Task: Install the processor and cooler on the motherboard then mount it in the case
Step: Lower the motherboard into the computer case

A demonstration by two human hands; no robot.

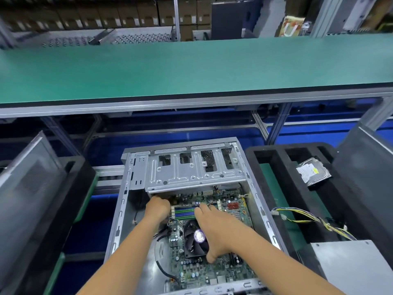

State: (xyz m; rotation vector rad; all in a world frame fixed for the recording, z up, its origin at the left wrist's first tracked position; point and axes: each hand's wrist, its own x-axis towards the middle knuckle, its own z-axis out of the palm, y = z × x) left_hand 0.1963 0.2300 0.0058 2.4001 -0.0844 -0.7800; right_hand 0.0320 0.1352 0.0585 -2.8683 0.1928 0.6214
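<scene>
Right hand (214, 233) lies spread flat over the cooler (194, 239), fingers straight and reaching to the RAM slots (184, 212), thumb down by the fan's near corner. Pressing or steadying, no pinch. Left hand (158, 207) is at the far-left edge of the motherboard (212, 271), fingers tucked toward the drive cage (191, 171); they look curled on the board edge, but the fingertips are hidden, so can't tell the grip for sure.

Board sits inside the open case (121, 209), lying flat on the case floor, far edge slid under the drive cage. Cooler is already on the board, so processor and cooler look done. Judging by hand placement, this is the seating step: nudging the board into position. No screws or driver visible, so fastening likely remains.

Outside the case: hard drive (313, 171) lying in the black foam tray (274, 158) to the right, loose wire bundle (308, 220) beside it, power supply (348, 262) at near right. Green surface (191, 67) beyond, bare.
</scene>
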